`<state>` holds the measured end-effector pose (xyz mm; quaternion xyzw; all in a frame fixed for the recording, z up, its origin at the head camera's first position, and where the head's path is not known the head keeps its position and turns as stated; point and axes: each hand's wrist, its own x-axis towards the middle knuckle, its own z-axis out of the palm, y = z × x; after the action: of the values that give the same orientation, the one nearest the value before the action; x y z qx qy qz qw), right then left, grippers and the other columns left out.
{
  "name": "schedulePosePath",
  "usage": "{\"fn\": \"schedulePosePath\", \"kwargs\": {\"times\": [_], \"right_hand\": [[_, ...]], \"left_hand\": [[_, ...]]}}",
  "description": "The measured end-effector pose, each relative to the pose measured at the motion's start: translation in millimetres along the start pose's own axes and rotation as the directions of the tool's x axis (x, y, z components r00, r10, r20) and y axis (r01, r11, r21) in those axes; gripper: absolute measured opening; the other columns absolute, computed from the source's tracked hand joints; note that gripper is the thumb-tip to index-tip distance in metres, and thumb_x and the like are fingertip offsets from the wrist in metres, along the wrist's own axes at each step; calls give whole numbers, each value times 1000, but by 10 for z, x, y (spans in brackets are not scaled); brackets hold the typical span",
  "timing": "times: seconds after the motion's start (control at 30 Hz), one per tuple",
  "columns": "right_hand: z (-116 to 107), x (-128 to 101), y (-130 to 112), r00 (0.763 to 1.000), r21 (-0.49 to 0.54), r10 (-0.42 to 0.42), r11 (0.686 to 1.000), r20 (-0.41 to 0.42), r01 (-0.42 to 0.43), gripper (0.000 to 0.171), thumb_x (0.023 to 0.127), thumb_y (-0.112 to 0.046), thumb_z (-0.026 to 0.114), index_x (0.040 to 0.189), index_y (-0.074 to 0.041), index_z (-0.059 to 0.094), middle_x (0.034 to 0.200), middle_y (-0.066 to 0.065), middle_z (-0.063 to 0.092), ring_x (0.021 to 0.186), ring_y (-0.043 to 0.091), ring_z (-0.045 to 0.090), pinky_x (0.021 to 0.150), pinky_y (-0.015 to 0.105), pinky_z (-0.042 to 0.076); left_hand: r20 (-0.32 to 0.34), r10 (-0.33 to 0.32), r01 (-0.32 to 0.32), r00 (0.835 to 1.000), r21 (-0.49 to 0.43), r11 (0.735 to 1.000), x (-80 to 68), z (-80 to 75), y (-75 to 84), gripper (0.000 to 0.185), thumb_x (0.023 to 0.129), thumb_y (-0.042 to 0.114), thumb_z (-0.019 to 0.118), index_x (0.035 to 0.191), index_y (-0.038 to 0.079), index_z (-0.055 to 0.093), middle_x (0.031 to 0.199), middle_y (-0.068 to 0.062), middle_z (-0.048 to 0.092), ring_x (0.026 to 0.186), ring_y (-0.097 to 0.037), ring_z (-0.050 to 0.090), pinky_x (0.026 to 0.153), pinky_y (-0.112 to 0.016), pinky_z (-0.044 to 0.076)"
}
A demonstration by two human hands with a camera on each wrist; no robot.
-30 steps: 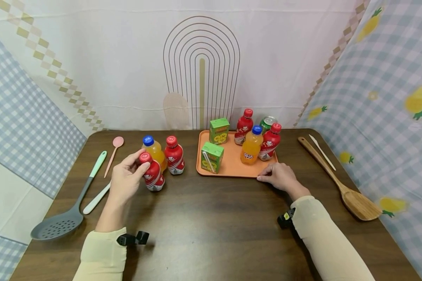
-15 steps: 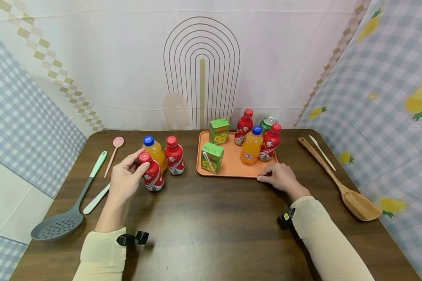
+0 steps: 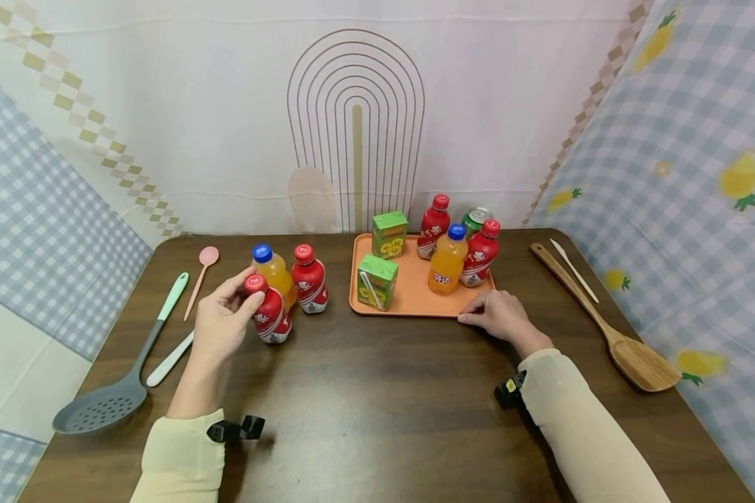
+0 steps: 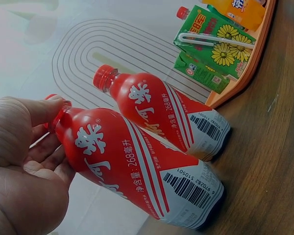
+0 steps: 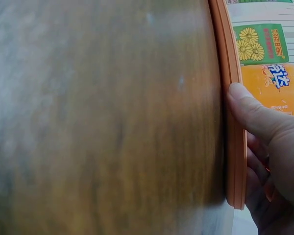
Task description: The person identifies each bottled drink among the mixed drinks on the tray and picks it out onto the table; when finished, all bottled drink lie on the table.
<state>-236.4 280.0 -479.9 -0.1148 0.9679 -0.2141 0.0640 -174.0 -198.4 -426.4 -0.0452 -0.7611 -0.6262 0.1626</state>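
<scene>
Pinching the red-and-white plastic bottle [image 3: 272, 318] up top, left hand [image 3: 221, 325] should grab mid-body: probably hefty, kinda slick. Right hand [image 3: 500, 316] pinches a shallow orange tray [image 3: 409, 299].

The left-wrist view's top edge cuts off the orange tray [image 4: 257, 58].

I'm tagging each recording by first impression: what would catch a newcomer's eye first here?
Probably the orange tray, just right of centre in the head view, bearing two green cartons. Then a red bottle left of it, pinched near the top by the left hand, while the right hand grips the tray's near right corner. A grey skimmer lies far left, a wooden spatula far right.
</scene>
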Motion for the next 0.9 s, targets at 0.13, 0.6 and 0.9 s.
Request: {"fn": "schedulePosePath", "kwargs": {"times": [0.13, 0.6, 0.9], "right_hand": [[-3, -9, 7, 1000, -1, -3, 1000, -1, 3, 17, 81, -42, 75, 86, -26, 78, 84, -11, 69, 80, 15, 61, 77, 40, 48], [8, -13, 18, 1000, 3, 12, 1000, 13, -12, 18, 81, -42, 75, 87, -26, 78, 88, -10, 70, 84, 15, 61, 81, 40, 47], [1, 8, 10, 1000, -14, 11, 1000, 12, -11, 17, 81, -43, 75, 86, -28, 78, 85, -11, 68, 81, 14, 60, 79, 39, 47]], "left_hand": [[-5, -1, 1, 1000, -32, 1000, -8, 12, 17, 44, 89, 4, 67, 132, 0, 57, 117, -5, 63, 101, -10, 59, 86, -15, 48], [-28, 30, -31, 999, -17, 999, -25, 29, 162, 44, 88, 1, 67, 132, 0, 57, 128, -19, 59, 108, -8, 59, 92, -16, 45], [-86, 154, -156, 984, -11, 988, -53, 39, 338, 40, 85, -5, 68, 124, -5, 61, 122, -19, 62, 113, -19, 60, 97, -22, 44]]}}
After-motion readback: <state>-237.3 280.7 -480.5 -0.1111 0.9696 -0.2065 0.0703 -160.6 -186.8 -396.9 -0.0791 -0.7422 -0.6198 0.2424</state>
